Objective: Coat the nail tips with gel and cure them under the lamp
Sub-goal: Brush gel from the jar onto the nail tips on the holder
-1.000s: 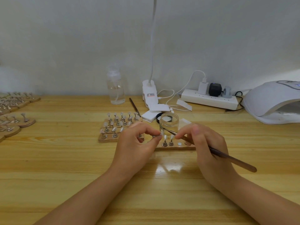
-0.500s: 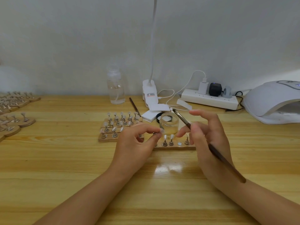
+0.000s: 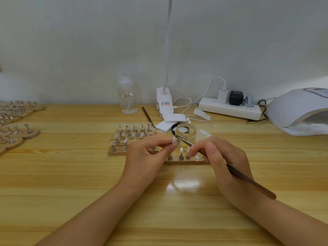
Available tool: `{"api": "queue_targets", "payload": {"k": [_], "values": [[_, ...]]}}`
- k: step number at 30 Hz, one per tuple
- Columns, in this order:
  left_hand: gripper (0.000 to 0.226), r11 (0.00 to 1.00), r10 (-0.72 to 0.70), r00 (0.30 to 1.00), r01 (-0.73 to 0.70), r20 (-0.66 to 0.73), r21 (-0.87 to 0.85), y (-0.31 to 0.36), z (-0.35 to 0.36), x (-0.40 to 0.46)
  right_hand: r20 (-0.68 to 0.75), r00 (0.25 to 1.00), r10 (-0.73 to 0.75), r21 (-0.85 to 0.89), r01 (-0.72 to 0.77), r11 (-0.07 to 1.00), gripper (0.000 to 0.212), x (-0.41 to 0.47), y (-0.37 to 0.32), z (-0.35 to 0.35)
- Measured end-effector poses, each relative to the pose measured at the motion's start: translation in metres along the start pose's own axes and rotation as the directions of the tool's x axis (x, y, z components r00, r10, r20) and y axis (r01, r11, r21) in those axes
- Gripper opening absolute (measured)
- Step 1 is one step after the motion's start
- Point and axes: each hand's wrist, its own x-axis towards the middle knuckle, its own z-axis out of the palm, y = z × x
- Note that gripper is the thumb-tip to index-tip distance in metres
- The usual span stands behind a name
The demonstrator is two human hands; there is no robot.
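Left hand [image 3: 147, 157] pinches a nail tip [image 3: 174, 140] (brush [image 3: 236, 174] in right hand [image 3: 229, 164] touching it).

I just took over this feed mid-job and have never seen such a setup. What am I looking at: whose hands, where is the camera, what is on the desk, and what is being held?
There is no machine: these are a person's two bare hands, filmed by one wide-angle camera worn on the head, looking forward and down.

The left hand pinches a small nail tip. The right hand holds a thin brush like a pen, its point at that tip, in front of the open glass jar.

On the wooden desk lie wooden strips carrying more tips on little metal stands, with further strips at far left. Behind stand a clear bottle, a clip lamp, a power strip, and at right the white curing lamp.
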Motion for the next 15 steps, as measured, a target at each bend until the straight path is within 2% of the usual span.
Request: {"api": "queue_targets", "payload": {"k": [5, 11, 15], "values": [[0.023, 1.0, -0.002, 1.0, 0.002, -0.002, 0.001, -0.0016, -0.0008, 0.0013, 0.037, 0.999, -0.029, -0.013, 0.029, 0.999, 0.04, -0.0006, 0.0012, 0.0006], [0.023, 0.999, -0.015, 1.0, 0.015, -0.008, -0.034, -0.0011, 0.0005, 0.0013, -0.018, 1.0, -0.01, 0.044, 0.011, 0.999, 0.039, -0.0008, 0.0014, 0.0001], [0.019, 1.0, -0.005, 1.0, 0.005, 0.0, -0.01, -0.0028, 0.0002, 0.0019, 0.04, 0.999, 0.029, 0.035, -0.031, 0.999, 0.04, -0.001, 0.0037, 0.002]]}}
